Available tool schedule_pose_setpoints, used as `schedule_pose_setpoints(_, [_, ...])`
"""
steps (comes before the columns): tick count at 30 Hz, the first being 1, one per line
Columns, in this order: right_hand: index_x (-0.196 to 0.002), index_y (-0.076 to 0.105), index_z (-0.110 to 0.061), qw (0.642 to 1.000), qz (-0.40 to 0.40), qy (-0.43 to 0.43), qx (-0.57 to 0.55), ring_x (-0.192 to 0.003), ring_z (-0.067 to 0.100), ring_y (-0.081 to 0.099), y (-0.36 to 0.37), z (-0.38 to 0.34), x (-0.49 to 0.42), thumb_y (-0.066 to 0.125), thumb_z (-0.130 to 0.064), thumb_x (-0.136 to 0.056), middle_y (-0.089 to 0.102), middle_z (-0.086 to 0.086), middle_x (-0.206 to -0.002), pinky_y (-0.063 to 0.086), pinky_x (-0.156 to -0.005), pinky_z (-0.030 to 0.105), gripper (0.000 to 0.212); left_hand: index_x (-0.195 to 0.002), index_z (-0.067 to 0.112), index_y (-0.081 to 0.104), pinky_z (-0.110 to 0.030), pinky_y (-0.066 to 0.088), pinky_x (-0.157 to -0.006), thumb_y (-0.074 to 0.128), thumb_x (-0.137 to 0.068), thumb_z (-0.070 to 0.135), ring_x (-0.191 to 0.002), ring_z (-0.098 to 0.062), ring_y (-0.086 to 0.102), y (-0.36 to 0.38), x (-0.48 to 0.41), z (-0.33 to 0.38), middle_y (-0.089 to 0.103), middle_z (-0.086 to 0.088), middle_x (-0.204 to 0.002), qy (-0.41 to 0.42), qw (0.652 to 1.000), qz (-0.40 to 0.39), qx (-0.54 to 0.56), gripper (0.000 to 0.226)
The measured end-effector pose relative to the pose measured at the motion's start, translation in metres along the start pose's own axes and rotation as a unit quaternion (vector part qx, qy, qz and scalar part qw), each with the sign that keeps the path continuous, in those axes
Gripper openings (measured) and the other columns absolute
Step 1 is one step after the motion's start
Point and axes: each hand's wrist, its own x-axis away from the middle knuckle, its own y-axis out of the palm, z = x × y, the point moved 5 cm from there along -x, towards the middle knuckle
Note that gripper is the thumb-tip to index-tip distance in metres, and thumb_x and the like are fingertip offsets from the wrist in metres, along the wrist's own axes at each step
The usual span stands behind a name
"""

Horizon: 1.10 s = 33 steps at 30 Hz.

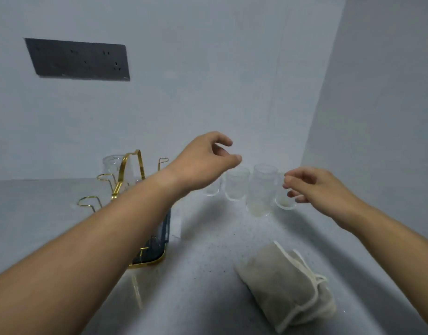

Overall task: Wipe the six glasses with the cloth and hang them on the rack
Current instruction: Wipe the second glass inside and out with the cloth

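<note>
Several clear glasses stand in a row on the grey counter near the back wall; one glass is at the middle and a taller-looking one is to its right. My left hand hovers above the left end of the row, fingers loosely curled, holding nothing. My right hand is at the right end of the row, its fingers around the rightmost glass. A gold wire rack with hooks stands at the left, a glass on its far side. A folded beige cloth lies at the front right.
The rack stands on a dark tray with a gold rim, partly hidden by my left forearm. A dark socket panel is on the back wall. A side wall closes the right. Bare counter lies between rack and cloth.
</note>
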Motion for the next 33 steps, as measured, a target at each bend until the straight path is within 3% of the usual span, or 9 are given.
schedule_pose_setpoints(2, [-0.113, 0.068, -0.019, 0.999, -0.006, 0.028, -0.016, -0.097, 0.020, 0.073, 0.003, 0.028, 0.006, 0.066, -0.031, -0.098, 0.075, 0.003, -0.106, 0.059, -0.093, 0.041, 0.019, -0.132, 0.018, 0.058, -0.032, 0.058, -0.079, 0.075, -0.092, 0.030, -0.093, -0.028, 0.072, 0.037, -0.006, -0.024, 0.069, -0.001, -0.106, -0.045, 0.998, -0.029, -0.014, 0.046])
schedule_pose_setpoints(4, [-0.122, 0.065, -0.018, 0.998, -0.023, 0.051, -0.032, -0.101, 0.020, 0.072, 0.011, 0.054, 0.005, 0.068, -0.030, -0.097, 0.073, 0.004, -0.110, 0.058, -0.097, 0.043, 0.028, -0.139, 0.015, 0.052, -0.041, 0.058, -0.087, 0.076, -0.092, 0.029, -0.087, -0.021, 0.068, 0.070, -0.013, -0.054, 0.067, -0.006, -0.111, -0.091, 0.994, -0.059, -0.018, 0.054])
schedule_pose_setpoints(7, [-0.138, 0.058, -0.017, 0.995, -0.041, 0.075, -0.047, -0.108, 0.018, 0.069, 0.023, 0.086, -0.007, 0.071, -0.034, -0.094, 0.070, 0.002, -0.120, 0.056, -0.100, 0.044, 0.048, -0.150, 0.014, 0.042, -0.039, 0.054, -0.085, 0.077, -0.092, 0.027, -0.095, -0.020, 0.064, 0.109, -0.026, -0.094, 0.060, -0.006, -0.120, -0.144, 0.986, -0.083, -0.005, 0.069])
schedule_pose_setpoints(11, [-0.149, 0.048, -0.016, 0.994, -0.039, 0.088, -0.051, -0.123, 0.020, 0.062, 0.040, 0.106, -0.029, 0.072, -0.036, -0.093, 0.061, 0.003, -0.140, 0.049, -0.110, 0.047, 0.064, -0.159, 0.016, 0.029, -0.036, 0.047, -0.105, 0.076, -0.092, 0.024, -0.128, -0.026, 0.056, 0.141, -0.048, -0.121, 0.047, -0.009, -0.149, -0.147, 0.986, -0.078, -0.008, 0.082])
schedule_pose_setpoints(16, [-0.154, 0.041, -0.017, 0.993, -0.037, 0.079, -0.084, -0.134, 0.020, 0.056, 0.061, 0.113, -0.056, 0.074, -0.038, -0.091, 0.053, 0.004, -0.151, 0.044, -0.115, 0.047, 0.074, -0.149, 0.016, 0.042, -0.044, 0.051, -0.108, 0.083, -0.084, 0.017, -0.123, -0.024, 0.062, 0.162, -0.080, -0.145, 0.058, -0.006, -0.142, -0.117, 0.991, -0.062, -0.002, 0.077])
schedule_pose_setpoints(24, [-0.142, 0.055, -0.016, 0.988, -0.037, 0.037, -0.147, -0.115, 0.012, 0.069, 0.076, 0.114, -0.069, 0.068, -0.021, -0.098, 0.071, 0.002, -0.129, 0.055, -0.101, 0.030, 0.046, -0.132, 0.017, 0.058, -0.005, 0.051, -0.074, 0.091, -0.078, 0.024, -0.101, 0.004, 0.066, 0.174, -0.090, -0.151, 0.070, 0.009, -0.116, -0.044, 0.996, -0.021, 0.077, 0.063])
schedule_pose_setpoints(27, [-0.138, 0.058, -0.022, 0.992, -0.019, 0.022, -0.126, -0.109, 0.003, 0.068, 0.070, 0.104, -0.059, 0.066, -0.030, -0.099, 0.072, -0.008, -0.121, 0.055, -0.097, 0.023, 0.041, -0.128, 0.022, 0.062, -0.012, 0.052, -0.080, 0.090, -0.079, 0.030, -0.095, 0.007, 0.069, 0.172, -0.081, -0.142, 0.073, 0.012, -0.112, -0.031, 0.993, 0.005, 0.110, 0.057])
schedule_pose_setpoints(31, [-0.119, 0.065, -0.041, 0.994, -0.011, 0.001, -0.112, -0.102, -0.004, 0.069, 0.058, 0.081, -0.042, 0.063, -0.043, -0.099, 0.073, -0.018, -0.110, 0.055, -0.100, 0.032, 0.021, -0.128, 0.029, 0.064, -0.028, 0.056, -0.095, 0.091, -0.076, 0.037, -0.105, -0.005, 0.071, 0.153, -0.062, -0.127, 0.076, 0.007, -0.115, -0.015, 0.989, 0.009, 0.149, 0.059])
schedule_pose_setpoints(33, [-0.129, 0.064, -0.035, 0.994, -0.013, -0.001, -0.110, -0.108, 0.003, 0.067, 0.055, 0.068, -0.029, 0.054, -0.047, -0.102, 0.071, -0.014, -0.119, 0.054, -0.103, 0.036, 0.032, -0.131, 0.029, 0.062, -0.037, 0.056, -0.099, 0.089, -0.079, 0.036, -0.109, -0.013, 0.074, 0.141, -0.046, -0.118, 0.077, 0.003, -0.117, -0.018, 0.983, -0.005, 0.181, 0.059])
